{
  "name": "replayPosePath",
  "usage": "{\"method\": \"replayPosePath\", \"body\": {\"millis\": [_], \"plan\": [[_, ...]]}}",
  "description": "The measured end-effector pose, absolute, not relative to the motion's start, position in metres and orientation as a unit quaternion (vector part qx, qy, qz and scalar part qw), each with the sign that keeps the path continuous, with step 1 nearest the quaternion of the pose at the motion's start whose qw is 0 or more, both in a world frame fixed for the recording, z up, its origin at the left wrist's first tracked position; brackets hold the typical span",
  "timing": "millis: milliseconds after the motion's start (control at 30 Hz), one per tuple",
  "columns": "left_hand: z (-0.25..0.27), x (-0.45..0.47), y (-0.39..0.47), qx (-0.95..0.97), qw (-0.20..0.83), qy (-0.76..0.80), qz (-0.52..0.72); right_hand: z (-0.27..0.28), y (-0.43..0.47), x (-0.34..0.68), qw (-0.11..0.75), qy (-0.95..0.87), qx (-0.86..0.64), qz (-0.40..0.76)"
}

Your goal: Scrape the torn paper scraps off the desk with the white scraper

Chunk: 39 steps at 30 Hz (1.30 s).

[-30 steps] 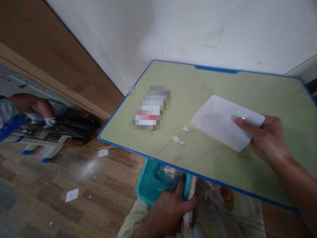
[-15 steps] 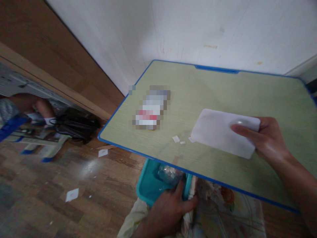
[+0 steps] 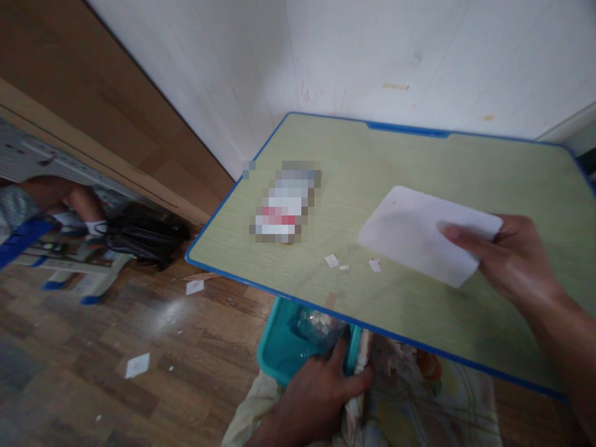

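My right hand (image 3: 519, 267) is closed on one end of a plain white card (image 3: 428, 233), thumb on top, and holds it tilted above the light green table (image 3: 386, 164). Several small white paper scraps (image 3: 331, 261) lie on the table left of the card. Below the table's near edge, my left hand (image 3: 316, 394) grips the right side of a teal plastic basin (image 3: 266, 354), its index finger over the rim and its thumb outside. A clear, crumpled plastic bag (image 3: 321, 326) with pale bits sits inside the basin. The left hand's other fingers are hidden.
A pixelated phone-shaped item (image 3: 286, 205) lies on the table's left part. White paper pieces (image 3: 137, 365) are scattered on the wooden floor. At left, a seated person's legs (image 3: 81, 198) show beside a black bag (image 3: 144, 233). A patterned cloth (image 3: 451, 403) hangs below the table.
The white card has risen and shifted slightly right in my right hand, uncovering a small scrap beneath its left corner. My left hand stays at the basin.
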State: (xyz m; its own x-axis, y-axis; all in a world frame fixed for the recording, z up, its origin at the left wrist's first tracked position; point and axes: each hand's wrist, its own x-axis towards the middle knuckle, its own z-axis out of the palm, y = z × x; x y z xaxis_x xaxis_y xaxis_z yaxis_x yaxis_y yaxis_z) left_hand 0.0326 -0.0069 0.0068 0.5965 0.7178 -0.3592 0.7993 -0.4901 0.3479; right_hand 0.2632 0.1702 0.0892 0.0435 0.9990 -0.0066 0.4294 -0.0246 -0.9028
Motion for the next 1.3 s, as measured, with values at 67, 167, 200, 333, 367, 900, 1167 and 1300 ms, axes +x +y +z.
{"method": "replayPosePath", "body": {"millis": [67,167,200,333,367,900,1167,1300], "plan": [[0.006,0.032,-0.008,0.857,0.244,0.446,-0.083,0.089,0.171,0.253,0.353,-0.606,-0.606,0.374],[0.004,0.032,-0.009,0.857,0.244,0.446,-0.083,0.090,0.171,0.245,0.316,-0.620,-0.596,0.400],[0.004,0.032,-0.009,0.857,0.246,0.444,-0.084,0.090,0.171,0.245,0.310,-0.619,-0.595,0.409],[0.004,0.031,-0.009,0.859,0.247,0.441,-0.086,0.090,0.170,0.252,0.329,-0.599,-0.597,0.420],[0.004,0.032,-0.009,0.859,0.245,0.441,-0.088,0.090,0.170,0.253,0.337,-0.596,-0.598,0.418],[0.006,0.032,-0.008,0.863,0.231,0.441,-0.084,0.096,0.164,0.264,0.263,-0.632,-0.593,0.424],[0.008,0.033,-0.007,0.864,0.234,0.439,-0.078,0.093,0.165,0.252,0.254,-0.643,-0.588,0.420],[0.007,0.034,-0.007,0.863,0.240,0.437,-0.079,0.096,0.163,0.258,0.273,-0.628,-0.605,0.405]]}}
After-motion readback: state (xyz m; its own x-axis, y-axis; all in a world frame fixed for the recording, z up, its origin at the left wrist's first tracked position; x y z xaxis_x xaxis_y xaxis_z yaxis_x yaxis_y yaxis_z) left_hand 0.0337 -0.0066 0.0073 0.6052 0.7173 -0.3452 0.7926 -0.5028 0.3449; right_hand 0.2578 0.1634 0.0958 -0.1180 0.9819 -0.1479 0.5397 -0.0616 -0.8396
